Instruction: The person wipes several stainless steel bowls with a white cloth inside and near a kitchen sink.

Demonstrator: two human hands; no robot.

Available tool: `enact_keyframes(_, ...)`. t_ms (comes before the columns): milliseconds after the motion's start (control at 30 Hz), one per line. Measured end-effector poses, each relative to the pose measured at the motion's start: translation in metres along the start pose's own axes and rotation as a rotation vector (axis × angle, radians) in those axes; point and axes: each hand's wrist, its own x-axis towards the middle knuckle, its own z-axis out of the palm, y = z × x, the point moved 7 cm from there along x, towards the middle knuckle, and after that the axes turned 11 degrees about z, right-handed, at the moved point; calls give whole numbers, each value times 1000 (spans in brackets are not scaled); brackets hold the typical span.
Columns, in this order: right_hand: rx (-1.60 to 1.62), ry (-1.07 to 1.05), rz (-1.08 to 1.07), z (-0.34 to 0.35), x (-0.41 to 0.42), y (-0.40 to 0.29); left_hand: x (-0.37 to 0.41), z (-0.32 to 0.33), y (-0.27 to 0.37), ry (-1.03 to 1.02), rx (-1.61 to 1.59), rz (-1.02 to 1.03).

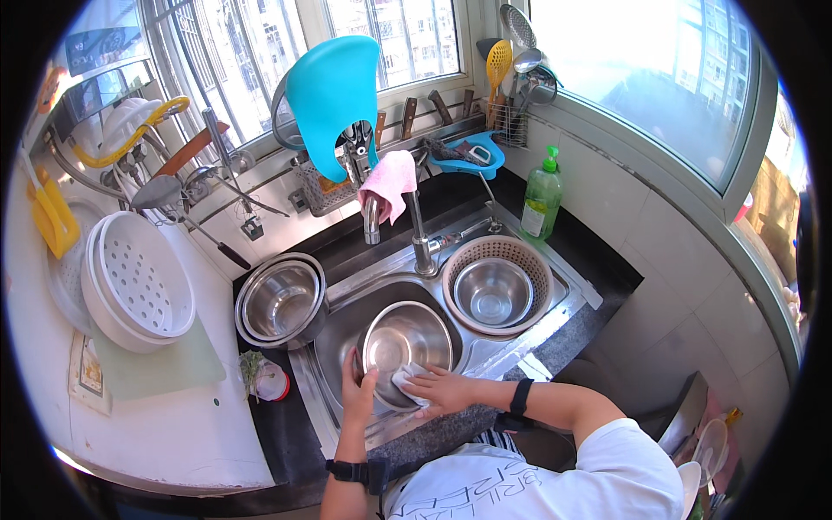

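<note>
Over the left basin of a stainless steel sink (pixel 325 377), a metal bowl (pixel 426 331) is tilted with its open side towards me. My left hand (pixel 357 383) grips the bowl's left rim, thumb inside and fingers around the outside. A white cloth (pixel 408 376) lies under my right hand (pixel 442 390), which presses it against the bowl's lower right inner wall. The fingers of my right hand are spread over the cloth and partly hide it.
Nested metal pots (pixel 283 302) stand left of the sink. In the right basin sits a beige colander (pixel 546 286) with a metal bowl (pixel 492 292) inside. The faucet (pixel 424 250) carries a pink cloth (pixel 393 185). Behind stands a green soap bottle (pixel 541 195); white colanders (pixel 146 273) hang left.
</note>
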Motion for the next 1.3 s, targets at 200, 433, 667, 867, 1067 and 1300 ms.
enact_keyframes(200,574,-58,52,5,22,13,4,7,11,22,0,128)
enact_keyframes(433,-475,603,226,-70,20,21,-3,14,35,-18,125,237)
enact_keyframes(667,545,843,269,-118,59,38,6,28,28,-25,-113,86)
enact_keyframes(867,318,213,-100,-57,55,-13,15,-7,20,82,-43,144)
enact_keyframes(1067,-202,743,254,-112,57,37,5,12,25,52,-90,86)
enact_keyframes(1300,572,181,20,-46,74,-9,20,-6,15,46,-14,140)
